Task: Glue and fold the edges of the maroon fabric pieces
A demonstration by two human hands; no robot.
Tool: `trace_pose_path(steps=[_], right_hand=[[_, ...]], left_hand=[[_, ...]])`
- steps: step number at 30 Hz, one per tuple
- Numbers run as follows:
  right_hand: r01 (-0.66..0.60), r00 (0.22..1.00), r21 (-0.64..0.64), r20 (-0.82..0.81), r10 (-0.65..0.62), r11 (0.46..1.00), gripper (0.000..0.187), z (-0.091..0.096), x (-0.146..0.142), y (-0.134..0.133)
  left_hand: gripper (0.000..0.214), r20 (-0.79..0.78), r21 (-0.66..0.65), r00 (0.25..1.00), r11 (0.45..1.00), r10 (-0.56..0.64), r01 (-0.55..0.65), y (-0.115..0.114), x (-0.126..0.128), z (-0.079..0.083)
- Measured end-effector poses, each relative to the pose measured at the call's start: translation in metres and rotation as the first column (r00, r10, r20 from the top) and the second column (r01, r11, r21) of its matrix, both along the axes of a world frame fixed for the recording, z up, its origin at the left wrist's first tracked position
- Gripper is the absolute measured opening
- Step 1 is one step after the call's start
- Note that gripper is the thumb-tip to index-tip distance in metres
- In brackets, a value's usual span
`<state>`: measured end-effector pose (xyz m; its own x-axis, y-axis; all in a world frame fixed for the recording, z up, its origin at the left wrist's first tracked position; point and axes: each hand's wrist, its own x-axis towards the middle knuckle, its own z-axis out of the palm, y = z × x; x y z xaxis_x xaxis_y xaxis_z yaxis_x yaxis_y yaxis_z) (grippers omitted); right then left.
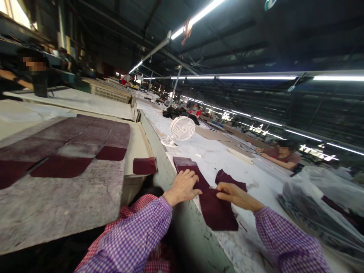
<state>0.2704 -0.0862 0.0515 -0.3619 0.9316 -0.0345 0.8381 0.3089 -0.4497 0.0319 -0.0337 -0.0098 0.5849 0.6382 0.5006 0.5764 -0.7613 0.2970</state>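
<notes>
My left hand (182, 187) lies flat on a dark maroon fabric piece (216, 210) on the white table (216, 155), fingers spread over its upper edge. Across from it, my right hand (231, 194) pinches the same piece at its right edge, fingers pressed together. More maroon pieces lie just beyond: a stack (184, 163) above my left hand and a crumpled one (227, 178) behind my right hand. Both arms wear purple checked sleeves.
A small white fan (180, 130) stands farther along the table. To the left, a lower surface holds grey felt (57, 197) and maroon cut pieces (61, 166). A clear plastic bag (321, 212) lies at right. A person (280, 155) leans on the table's far side.
</notes>
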Motion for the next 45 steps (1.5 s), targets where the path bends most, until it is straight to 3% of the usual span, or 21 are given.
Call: trace_pose_path(steps=[3,6,9,12,15,18,21,24,28,32,34,36,37,39,41,43,45], right_hand=[[0.222,0.963,0.027,-0.16,-0.215,0.975,0.028,0.006,0.045,0.014],[0.436,0.898,0.154,-0.018,-0.439,0.886,0.032,0.005,0.088,0.03],[0.491,0.849,0.274,0.063,-0.525,0.827,0.038,0.0,0.103,0.036],[0.422,0.883,0.327,0.062,-0.464,0.846,0.034,0.001,0.083,0.031],[0.264,0.948,0.383,0.068,-0.312,0.885,0.033,0.01,0.039,0.023],[0.077,0.988,0.427,0.085,-0.125,0.901,0.033,0.017,-0.007,0.023],[-0.149,0.976,0.375,0.205,0.075,0.915,0.031,0.009,-0.042,0.036],[-0.257,0.927,0.352,0.352,0.127,0.9,0.031,-0.012,-0.063,0.056],[-0.24,0.919,0.374,0.384,0.086,0.896,0.038,-0.035,-0.073,0.072],[-0.209,0.934,0.338,0.347,0.085,0.918,0.041,-0.039,-0.072,0.076],[-0.184,0.947,0.314,0.31,0.083,0.931,0.042,-0.037,-0.071,0.077],[-0.16,0.961,0.284,0.264,0.083,0.945,0.042,-0.032,-0.069,0.077],[-0.142,0.969,0.267,0.235,0.079,0.953,0.042,-0.029,-0.067,0.076],[-0.064,0.989,0.215,0.144,0.033,0.975,0.046,-0.022,-0.061,0.071],[0.029,0.998,0.123,0.054,-0.036,0.992,0.058,-0.014,-0.05,0.059],[0.122,0.986,-0.095,-0.106,-0.131,0.988,0.07,-0.009,-0.037,0.043],[0.168,0.915,-0.359,-0.29,-0.281,0.918,0.073,-0.006,-0.025,0.025]], left_hand=[[0.036,-0.028,0.026,0.999,0.999,0.024,-0.023,-0.002,0.004,0.002],[0.024,-0.07,0.067,0.997,0.997,0.035,-0.031,-0.005,0.012,0.005],[0.013,-0.068,0.044,0.996,0.998,0.049,-0.046,-0.005,0.02,0.007],[0.02,0.121,-0.178,0.978,0.973,0.169,-0.146,0.004,0.019,0.007],[0.022,0.371,-0.442,0.889,0.893,0.267,-0.084,0.015,0.011,0.006],[0.02,0.469,-0.506,0.84,0.863,0.271,0.004,0.023,0.007,0.005],[0.017,0.533,-0.51,0.797,0.859,0.285,0.034,0.025,0.01,0.001],[0.017,0.631,-0.537,0.691,0.841,0.354,0.06,0.029,0.008,-0.002],[0.025,0.726,-0.612,0.434,0.789,0.534,0.052,0.047,-0.031,0.004],[0.029,0.743,-0.652,0.198,0.759,0.639,-0.004,0.062,-0.087,0.015],[0.025,0.749,-0.65,0.118,0.758,0.652,-0.06,0.058,-0.1,0.018],[0.02,0.785,-0.593,0.136,0.796,0.605,-0.122,0.046,-0.097,0.019],[0.018,0.804,-0.545,0.195,0.827,0.562,-0.137,0.038,-0.09,0.018],[0.018,0.804,-0.462,0.375,0.882,0.462,-0.098,0.018,-0.07,0.015],[0.02,0.691,-0.412,0.644,0.911,0.328,-0.022,-0.004,-0.046,0.012],[0.018,0.542,-0.361,0.818,0.932,0.192,0.021,-0.027,-0.024,0.009],[0.017,0.413,-0.315,0.906,0.948,0.095,0.044,-0.048,-0.007,0.007]])
